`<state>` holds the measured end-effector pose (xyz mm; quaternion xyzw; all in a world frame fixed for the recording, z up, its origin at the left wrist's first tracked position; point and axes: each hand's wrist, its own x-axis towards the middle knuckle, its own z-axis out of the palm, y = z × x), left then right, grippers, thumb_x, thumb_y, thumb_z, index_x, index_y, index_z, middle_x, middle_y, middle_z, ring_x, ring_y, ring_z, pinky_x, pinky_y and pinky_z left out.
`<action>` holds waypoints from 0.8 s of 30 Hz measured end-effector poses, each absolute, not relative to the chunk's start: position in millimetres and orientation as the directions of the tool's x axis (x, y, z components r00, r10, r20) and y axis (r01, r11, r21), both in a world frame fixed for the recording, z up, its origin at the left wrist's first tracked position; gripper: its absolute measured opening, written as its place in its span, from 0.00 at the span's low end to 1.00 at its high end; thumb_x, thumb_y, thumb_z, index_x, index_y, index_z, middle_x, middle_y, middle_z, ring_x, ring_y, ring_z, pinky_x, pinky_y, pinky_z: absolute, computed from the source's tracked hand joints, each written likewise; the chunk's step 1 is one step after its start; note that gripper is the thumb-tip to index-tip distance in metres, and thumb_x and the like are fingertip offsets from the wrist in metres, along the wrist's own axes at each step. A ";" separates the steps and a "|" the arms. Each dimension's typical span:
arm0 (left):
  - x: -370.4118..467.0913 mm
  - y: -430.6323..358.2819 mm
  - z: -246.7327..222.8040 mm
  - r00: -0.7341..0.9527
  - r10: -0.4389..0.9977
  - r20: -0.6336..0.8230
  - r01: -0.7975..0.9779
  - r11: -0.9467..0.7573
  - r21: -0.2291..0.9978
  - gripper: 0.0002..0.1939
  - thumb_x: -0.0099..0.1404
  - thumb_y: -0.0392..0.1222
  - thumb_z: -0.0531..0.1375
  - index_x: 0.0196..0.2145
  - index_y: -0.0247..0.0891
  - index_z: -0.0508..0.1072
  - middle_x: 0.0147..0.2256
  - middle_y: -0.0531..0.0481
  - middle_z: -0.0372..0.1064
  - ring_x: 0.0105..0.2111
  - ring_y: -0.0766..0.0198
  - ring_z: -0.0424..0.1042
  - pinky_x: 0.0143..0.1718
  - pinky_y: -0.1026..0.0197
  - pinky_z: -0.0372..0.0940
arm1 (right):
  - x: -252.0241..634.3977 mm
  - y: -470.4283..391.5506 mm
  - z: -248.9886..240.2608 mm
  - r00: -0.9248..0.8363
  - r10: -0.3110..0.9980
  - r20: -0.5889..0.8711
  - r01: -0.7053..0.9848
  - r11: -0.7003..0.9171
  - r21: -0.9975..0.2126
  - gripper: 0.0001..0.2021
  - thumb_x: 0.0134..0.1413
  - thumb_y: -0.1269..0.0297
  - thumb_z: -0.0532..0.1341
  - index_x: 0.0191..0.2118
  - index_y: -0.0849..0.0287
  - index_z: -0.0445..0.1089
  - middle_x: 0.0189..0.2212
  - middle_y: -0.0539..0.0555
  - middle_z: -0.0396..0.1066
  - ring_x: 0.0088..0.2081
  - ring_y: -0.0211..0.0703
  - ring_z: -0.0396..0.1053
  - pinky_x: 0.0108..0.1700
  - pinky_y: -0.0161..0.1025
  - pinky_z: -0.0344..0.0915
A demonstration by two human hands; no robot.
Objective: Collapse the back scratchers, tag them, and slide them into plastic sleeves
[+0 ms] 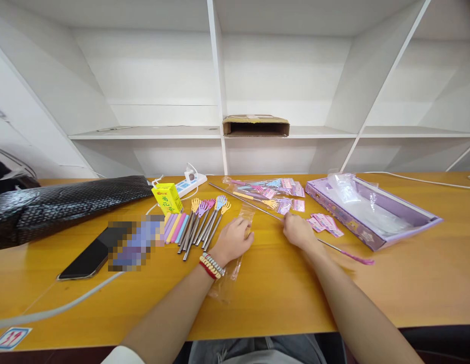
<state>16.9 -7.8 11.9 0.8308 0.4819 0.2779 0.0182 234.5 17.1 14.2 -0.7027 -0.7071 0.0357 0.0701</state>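
My right hand (298, 231) is closed around the thin steel rod of a back scratcher (335, 247). The rod runs from the upper left, through my fist, to a pink claw at the lower right. On the table my left hand (232, 240) has its fingers curled over a long clear plastic bag (235, 268), which passes beneath it. To its left lie several back scratchers (204, 222) with coloured claws and steel rods, beside a row of pastel grip sleeves (176, 227). A yellow-gripped back scratcher (253, 198) lies beyond my hands.
Bagged back scratchers (273, 187) lie at the back, with pink cards (325, 224) nearer. A purple box (375, 237) holds clear plastic at right. Leftward are a yellow carton (167, 198), power strip (191, 185), phone (87, 255) and black wrapped bundle (72, 205). A cable (68, 307) crosses the front left.
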 end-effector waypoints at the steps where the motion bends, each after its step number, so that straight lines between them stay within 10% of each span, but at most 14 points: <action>1: 17.2 -7.5 10.8 0.370 0.813 0.449 0.793 -0.528 0.303 0.07 0.59 0.41 0.53 0.36 0.40 0.66 0.36 0.47 0.65 0.37 0.60 0.66 0.39 0.58 0.61 | 235.1 17.0 15.9 0.028 0.998 0.061 0.987 -0.018 -0.157 0.14 0.57 0.64 0.48 0.42 0.65 0.64 0.36 0.66 0.70 0.37 0.54 0.69 0.35 0.43 0.59; 15: 1.6 11.1 13.4 -0.110 0.794 0.599 0.659 -0.393 0.642 0.24 0.60 0.48 0.54 0.52 0.37 0.57 0.40 0.45 0.62 0.39 0.58 0.64 0.44 0.53 0.59 | 271.8 14.5 31.1 0.238 0.646 0.726 0.923 0.081 -0.375 0.18 0.56 0.52 0.49 0.36 0.59 0.69 0.32 0.57 0.69 0.34 0.42 0.65 0.34 0.35 0.54; 24: -21.9 28.7 23.9 -0.403 0.741 0.537 0.323 -0.434 0.841 0.33 0.57 0.50 0.58 0.57 0.41 0.50 0.43 0.45 0.60 0.36 0.65 0.65 0.36 0.63 0.64 | 311.8 17.1 38.5 0.298 0.439 0.848 0.946 -0.019 -0.323 0.12 0.52 0.58 0.54 0.35 0.53 0.74 0.26 0.54 0.67 0.36 0.46 0.59 0.44 0.48 0.46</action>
